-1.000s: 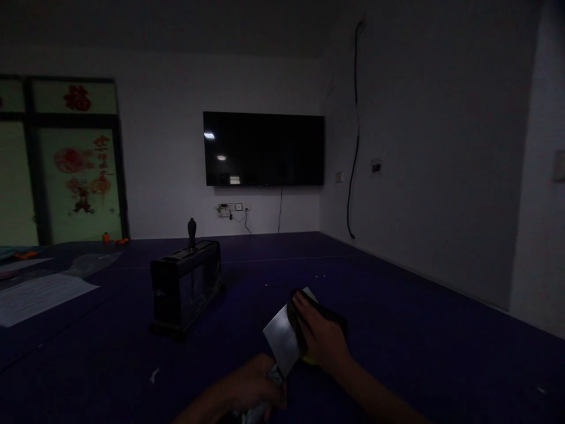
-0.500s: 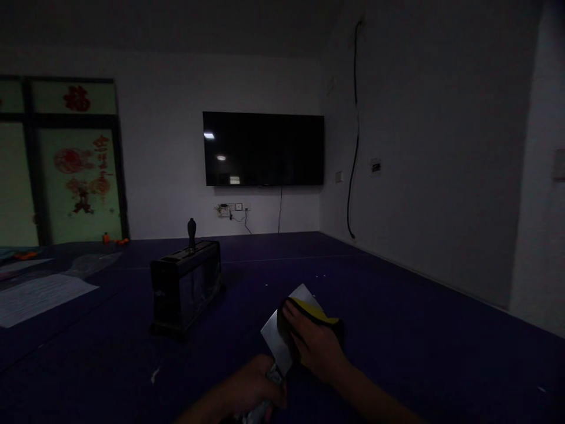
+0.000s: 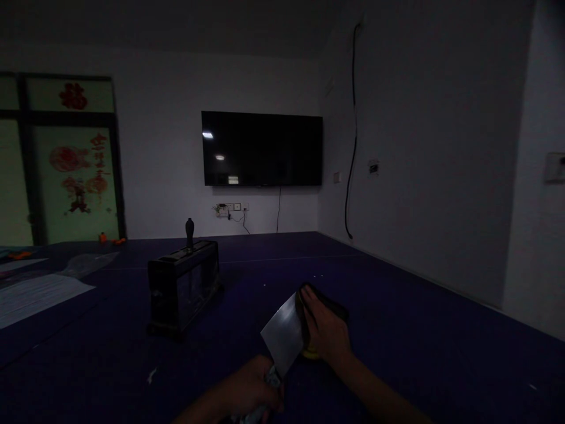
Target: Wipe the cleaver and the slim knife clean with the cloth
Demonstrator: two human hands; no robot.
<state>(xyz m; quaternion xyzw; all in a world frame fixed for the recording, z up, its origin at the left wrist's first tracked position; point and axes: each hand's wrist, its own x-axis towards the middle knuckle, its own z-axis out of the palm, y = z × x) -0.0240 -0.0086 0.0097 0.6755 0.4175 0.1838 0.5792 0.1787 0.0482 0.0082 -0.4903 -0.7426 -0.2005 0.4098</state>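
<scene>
My left hand is closed round the handle of a broad steel cleaver, whose blade points up and away over the dark blue table. My right hand presses a yellow sponge with a dark scouring side against the far end of the blade; its fingers are curled over the sponge. Only a sliver of yellow shows under the palm.
A dark knife block with one black handle sticking up stands to the left of the hands. Sheets of paper and plastic lie at the far left. A black screen hangs on the back wall.
My right hand has slid the sponge along the blade, down toward the middle and then back up to the tip. The view has shifted slightly right.
</scene>
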